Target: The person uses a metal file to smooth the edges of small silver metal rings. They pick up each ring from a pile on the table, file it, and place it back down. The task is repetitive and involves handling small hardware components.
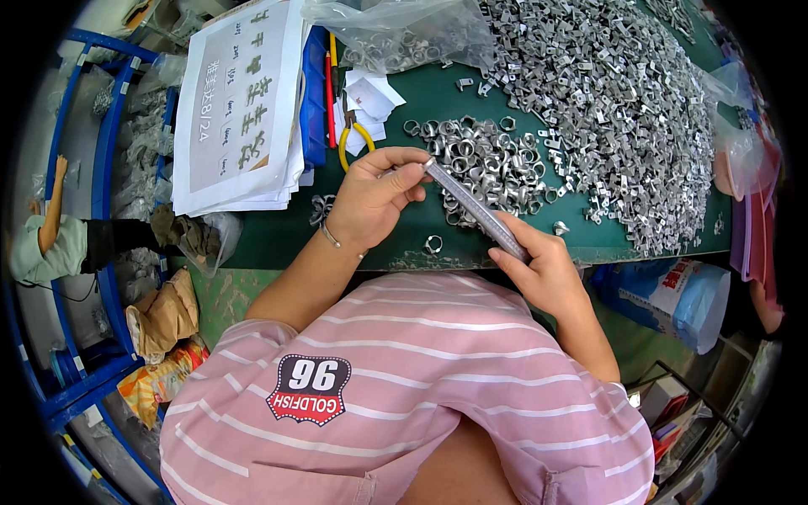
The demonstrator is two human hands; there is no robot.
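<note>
A smooth, metallic-looking strip (473,204) slants before the ring pile (497,164) of glossy metal, with duller metal clips (619,126) right of it and a crinkled, shiny plastic bag (404,29) behind-left.

Mid-frame, the left hand (374,198) and right hand (547,265) hold a slim grey bar (470,204) at its ends; metal rings (497,168) lie above centre, a heap of small metal pieces (623,109) upper right.

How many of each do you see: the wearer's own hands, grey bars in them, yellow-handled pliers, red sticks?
Own hands: 2 (left hand, right hand)
Grey bar: 1
Yellow-handled pliers: 1
Red stick: 1
Total: 5
</note>
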